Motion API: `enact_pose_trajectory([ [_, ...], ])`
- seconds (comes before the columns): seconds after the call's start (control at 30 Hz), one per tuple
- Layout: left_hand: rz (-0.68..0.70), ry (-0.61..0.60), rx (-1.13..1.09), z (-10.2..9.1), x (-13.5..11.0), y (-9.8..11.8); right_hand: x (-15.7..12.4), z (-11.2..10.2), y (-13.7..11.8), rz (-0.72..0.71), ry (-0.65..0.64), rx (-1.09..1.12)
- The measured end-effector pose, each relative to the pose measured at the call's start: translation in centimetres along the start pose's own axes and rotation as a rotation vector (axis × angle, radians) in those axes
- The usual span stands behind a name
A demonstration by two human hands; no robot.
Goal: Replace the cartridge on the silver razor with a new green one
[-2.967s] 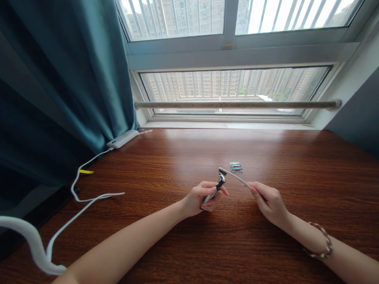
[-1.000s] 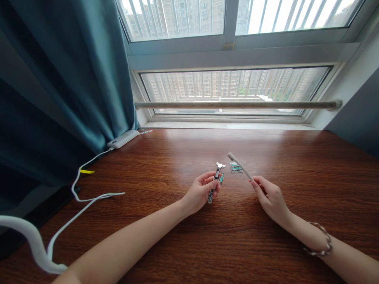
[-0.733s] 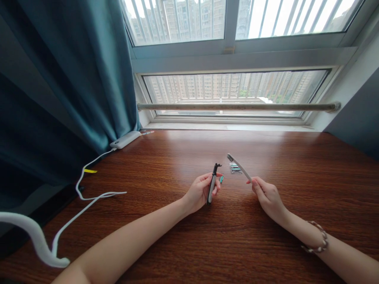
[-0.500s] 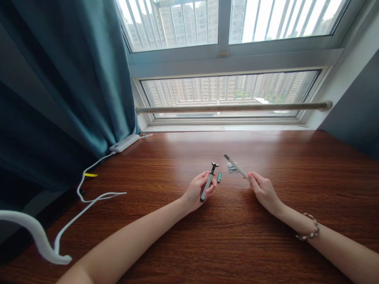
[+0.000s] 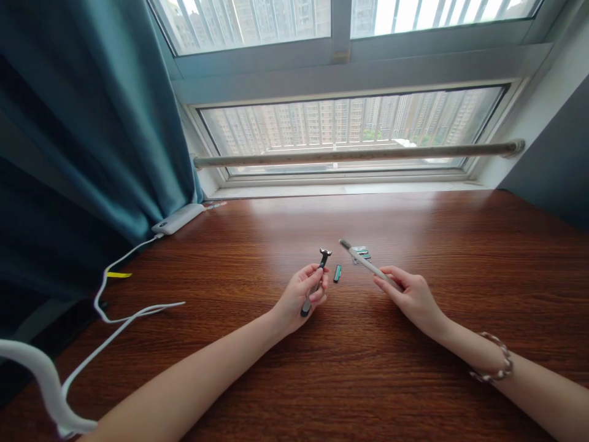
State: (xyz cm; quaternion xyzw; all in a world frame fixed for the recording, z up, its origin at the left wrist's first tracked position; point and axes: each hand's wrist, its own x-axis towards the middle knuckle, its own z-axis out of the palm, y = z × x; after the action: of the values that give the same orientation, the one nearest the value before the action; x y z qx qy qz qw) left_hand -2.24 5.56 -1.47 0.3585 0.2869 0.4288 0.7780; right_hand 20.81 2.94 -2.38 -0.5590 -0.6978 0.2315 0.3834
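My left hand (image 5: 301, 294) is closed round a razor handle (image 5: 317, 276) whose bare head points up and away from me. A single green blade cartridge (image 5: 337, 273) lies on the wooden table (image 5: 294, 368) just right of that head. My right hand (image 5: 407, 294) pinches the grip of a small white brush (image 5: 361, 258), its bristled tip aimed up-left toward the razor. Behind the brush lies a pack of spare cartridges (image 5: 363, 250), partly hidden by it.
A white power bank (image 5: 178, 218) sits at the table's back left by a teal curtain (image 5: 87, 123), with a white cable (image 5: 119, 307) trailing toward the front left. A window and a metal rail (image 5: 359, 153) run along the table's far edge.
The brush tip was at the razor head three seconds ago; my hands have since moved apart. The green cartridge now lies on the table, and the razor head is bare. The camera shifted.
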Motion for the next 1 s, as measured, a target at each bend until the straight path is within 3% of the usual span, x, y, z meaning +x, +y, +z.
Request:
enact_pose_trajectory([
  [0.3,0.030,-0.003,0.030,-0.2,-0.2,0.0,-0.5,-0.2,-0.7,-0.102,0.019,0.004],
  [0.5,0.024,-0.049,0.145,-0.2,-0.3,-0.2,-1.4,0.0,-0.6,-0.327,-0.148,-0.096],
  [1.0,0.031,-0.015,0.259,0.2,-0.6,0.0,-1.4,0.1,-0.2,-0.268,-0.057,-0.187],
])
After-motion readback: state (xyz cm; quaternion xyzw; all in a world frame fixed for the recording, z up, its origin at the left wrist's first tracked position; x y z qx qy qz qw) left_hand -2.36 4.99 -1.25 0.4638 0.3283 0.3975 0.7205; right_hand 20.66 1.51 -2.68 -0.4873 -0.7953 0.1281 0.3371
